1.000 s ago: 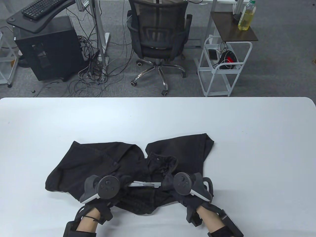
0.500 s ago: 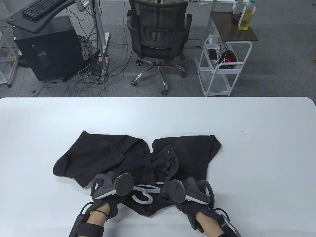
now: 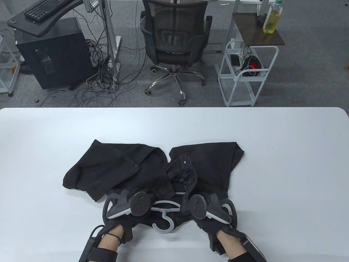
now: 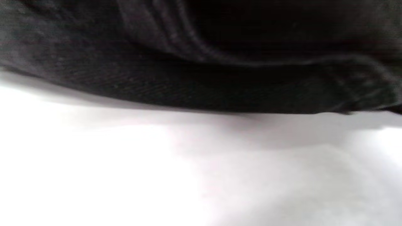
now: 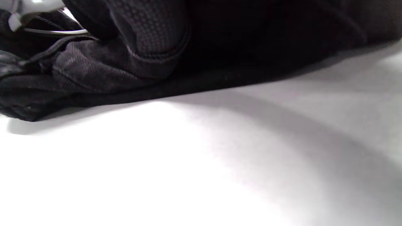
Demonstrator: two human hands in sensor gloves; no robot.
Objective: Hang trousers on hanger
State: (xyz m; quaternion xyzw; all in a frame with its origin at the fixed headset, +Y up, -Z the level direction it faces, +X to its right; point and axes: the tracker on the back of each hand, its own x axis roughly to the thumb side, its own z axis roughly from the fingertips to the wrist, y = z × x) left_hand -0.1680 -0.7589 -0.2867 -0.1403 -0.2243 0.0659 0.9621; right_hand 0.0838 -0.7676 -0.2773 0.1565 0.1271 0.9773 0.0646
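Black trousers [image 3: 122, 166] lie crumpled on the white table [image 3: 272, 163], legs spread left and right, waistband toward me. A light grey hanger [image 3: 165, 204] lies over the waist part, its hook curling toward the near edge. My left hand [image 3: 133, 206] is at the hanger's left end and my right hand [image 3: 196, 207] at its right end, each gripping it among the fabric; the trackers hide the fingers. In the right wrist view gloved fingers [image 5: 150, 31] curl into the cloth beside a piece of the hanger [image 5: 34, 4]. The left wrist view shows only dark fabric [image 4: 201, 78] on the table.
Beyond the table's far edge stand a black office chair [image 3: 174, 41], a white wire cart [image 3: 245, 73], a small side table with a bottle [image 3: 271, 19] and a computer tower [image 3: 54, 57] with loose cables. The trousers lie close to the near edge.
The hanger has turned from edge-on to flat, its hook now pointing toward me. Both hands moved closer together and slightly right, and the trousers shifted right and away from me.
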